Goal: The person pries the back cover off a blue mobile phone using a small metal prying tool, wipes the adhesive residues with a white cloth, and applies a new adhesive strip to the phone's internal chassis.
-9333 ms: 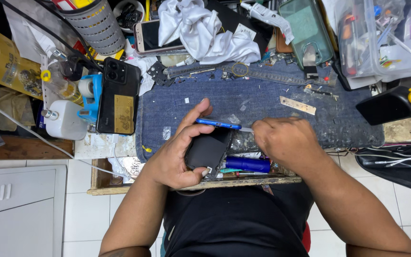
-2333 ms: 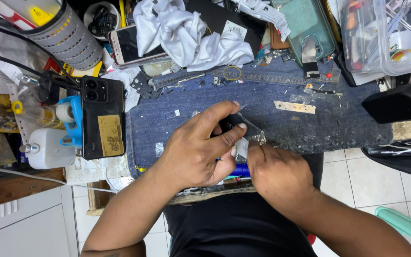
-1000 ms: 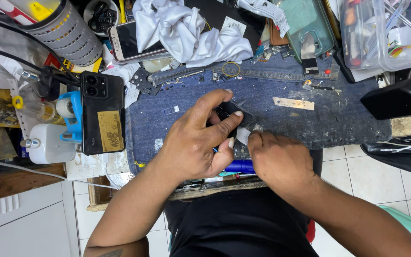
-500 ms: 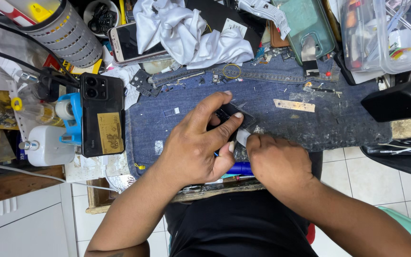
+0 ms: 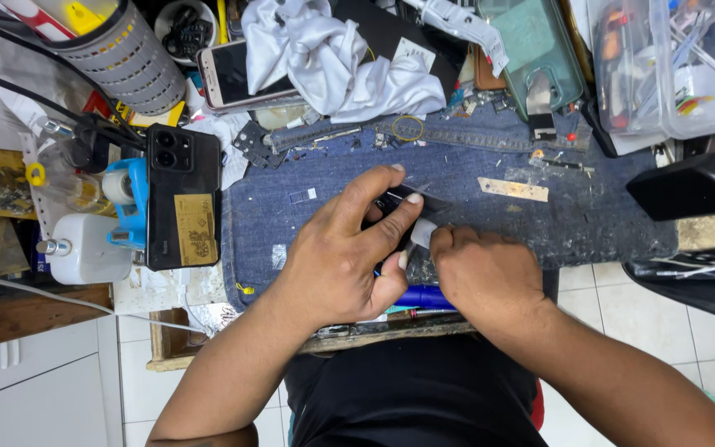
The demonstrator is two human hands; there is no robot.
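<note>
My left hand (image 5: 345, 248) grips a small black device (image 5: 396, 201) on the blue denim-covered work mat (image 5: 308, 215), thumb and fingers curled over it. My right hand (image 5: 482, 269) is closed just to the right of it, pinching a small white piece (image 5: 422, 233) against the device's edge. Most of the device is hidden under my fingers. A blue pen-like tool (image 5: 424, 296) lies under my hands at the near edge of the mat.
A black phone (image 5: 182, 194) lies face down at the left beside a white bottle (image 5: 84, 248). Another phone (image 5: 233, 74) and a white cloth (image 5: 333, 58) sit at the back. A clear plastic box (image 5: 672, 66) and a black tool (image 5: 688, 186) stand at the right.
Both hands have stayed closed together over the black device for the last second, shifting only slightly. Nine seconds ago they held it nearer my body with a blue tool across it.
</note>
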